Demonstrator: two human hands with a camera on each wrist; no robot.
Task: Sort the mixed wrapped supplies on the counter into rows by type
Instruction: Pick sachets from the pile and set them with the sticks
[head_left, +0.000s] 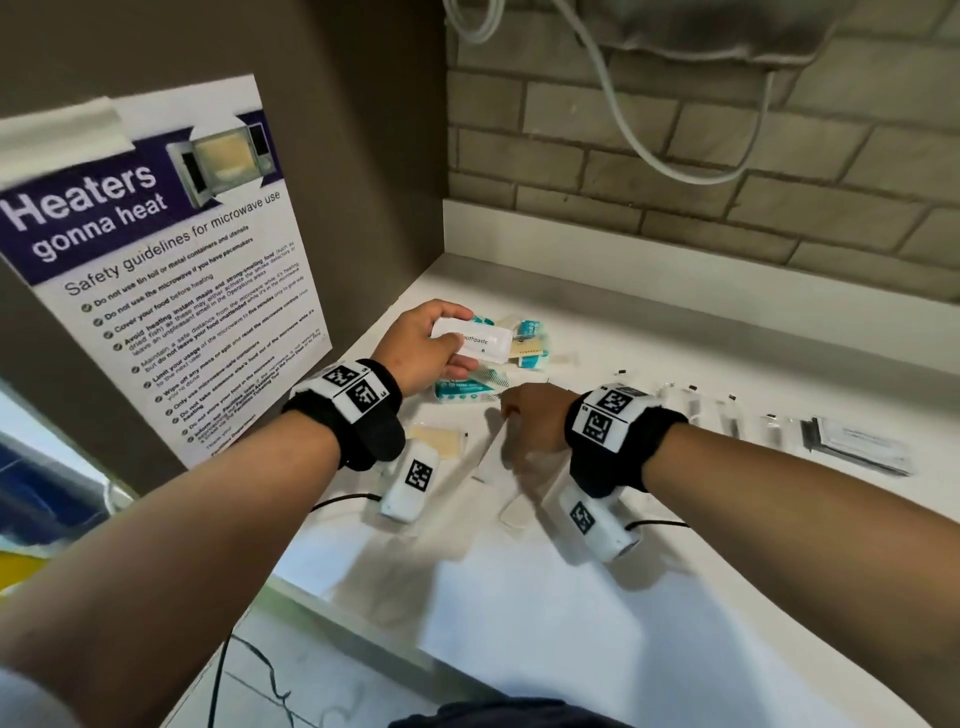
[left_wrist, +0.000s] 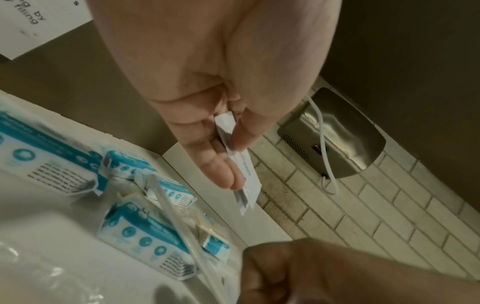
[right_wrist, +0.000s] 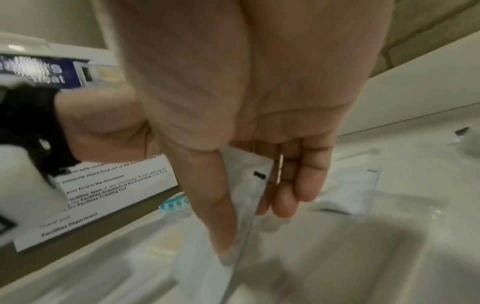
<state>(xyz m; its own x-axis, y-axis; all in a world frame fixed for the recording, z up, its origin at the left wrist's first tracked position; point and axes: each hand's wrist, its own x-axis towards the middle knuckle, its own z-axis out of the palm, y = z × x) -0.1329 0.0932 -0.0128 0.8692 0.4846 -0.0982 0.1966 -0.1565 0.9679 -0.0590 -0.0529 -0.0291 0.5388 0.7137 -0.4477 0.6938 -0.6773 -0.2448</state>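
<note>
My left hand (head_left: 431, 348) pinches a white toothpaste sachet (head_left: 475, 339) above a pile of teal-and-white packets (head_left: 530, 338) at the counter's back left. In the left wrist view the sachet (left_wrist: 245, 174) sits between thumb and fingers (left_wrist: 221, 170), with the teal packets (left_wrist: 145, 236) below. My right hand (head_left: 530, 415) holds a long clear-wrapped white item (head_left: 491, 452) just over the counter. The right wrist view shows this wrapper (right_wrist: 246, 195) pinched between thumb and fingers (right_wrist: 291, 185). Several clear-wrapped small items (head_left: 727, 415) lie in a row at the right.
A flat clear packet with dark edge (head_left: 857, 447) ends the row at the right. A tan wrapped pad (head_left: 436, 441) lies under my left wrist. A microwave safety poster (head_left: 156, 270) covers the left wall. A metal dispenser (left_wrist: 335, 142) hangs on the brick wall, with a white cord.
</note>
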